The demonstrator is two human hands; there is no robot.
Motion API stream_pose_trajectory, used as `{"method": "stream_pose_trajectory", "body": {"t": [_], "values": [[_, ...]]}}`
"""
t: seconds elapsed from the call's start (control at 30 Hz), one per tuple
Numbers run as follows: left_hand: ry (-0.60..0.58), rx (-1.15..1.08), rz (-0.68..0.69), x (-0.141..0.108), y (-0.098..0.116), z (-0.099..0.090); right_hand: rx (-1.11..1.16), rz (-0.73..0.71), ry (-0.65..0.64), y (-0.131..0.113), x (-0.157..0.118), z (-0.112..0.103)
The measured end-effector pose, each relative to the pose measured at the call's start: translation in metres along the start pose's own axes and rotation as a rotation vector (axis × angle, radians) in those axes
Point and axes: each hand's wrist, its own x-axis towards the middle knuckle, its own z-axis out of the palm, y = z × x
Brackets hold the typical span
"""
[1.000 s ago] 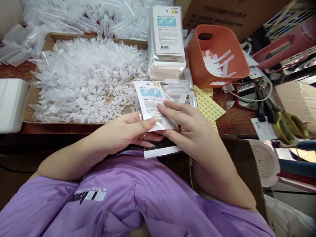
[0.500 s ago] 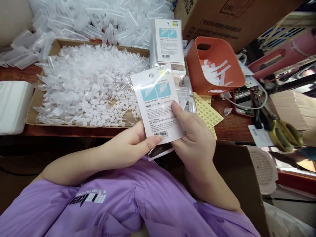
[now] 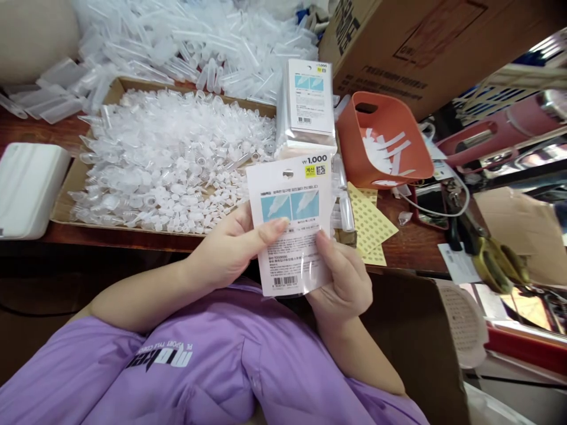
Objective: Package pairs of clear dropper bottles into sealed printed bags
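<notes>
Between my two hands is a printed backing card [image 3: 295, 248] in a clear plastic sleeve, held upright in front of my chest. It carries a barcode, two blue pictures of a nozzle tip and the price 1,000. My left hand [image 3: 233, 248] grips its left edge, thumb flat across the front. On the lower right, my right hand [image 3: 341, 274] pinches the card with the thumb in front; the fingers behind are hidden. Just beyond stands a stack of similar cards [image 3: 310, 97] in sleeves.
A shallow cardboard tray [image 3: 66, 203] holds many small clear plastic caps and nozzles. Clear tubes [image 3: 186, 35] are heaped behind it. To the right are an orange bin [image 3: 385, 127] with white strips, yellow sticker sheets [image 3: 372, 221], scissors [image 3: 496, 262] and a large carton [image 3: 398, 53].
The card has turned more upright, and its price corner now shows clearly. My left thumb has moved up from the bottom edge to the card's middle; my right hand sits lower.
</notes>
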Motion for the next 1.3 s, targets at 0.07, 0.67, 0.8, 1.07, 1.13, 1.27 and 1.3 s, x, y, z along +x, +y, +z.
{"method": "stream_pose_trajectory", "body": {"t": [0.07, 0.67, 0.8, 1.07, 1.13, 1.27, 1.3], "values": [[0.005, 0.002, 0.013, -0.002, -0.003, 0.000, 0.002, 0.002, 0.042, 0.000, -0.002, 0.004], [0.052, 0.048, 0.037, -0.007, -0.010, -0.011, -0.017, -0.132, -0.192, 0.012, -0.003, -0.003], [0.063, 0.054, 0.017, -0.007, -0.009, -0.010, -0.021, -0.134, -0.222, 0.013, -0.003, -0.006], [0.075, 0.071, -0.015, -0.006, -0.005, -0.009, -0.031, -0.073, -0.214, 0.004, -0.005, -0.005], [0.076, 0.071, -0.026, -0.005, -0.002, -0.009, -0.023, -0.071, -0.252, 0.002, -0.004, -0.007], [0.102, 0.106, -0.058, -0.003, 0.005, -0.010, -0.012, -0.023, -0.368, -0.004, 0.000, -0.015], [0.109, 0.117, -0.067, -0.002, 0.006, -0.010, -0.015, -0.007, -0.384, -0.006, 0.000, -0.016]]}}
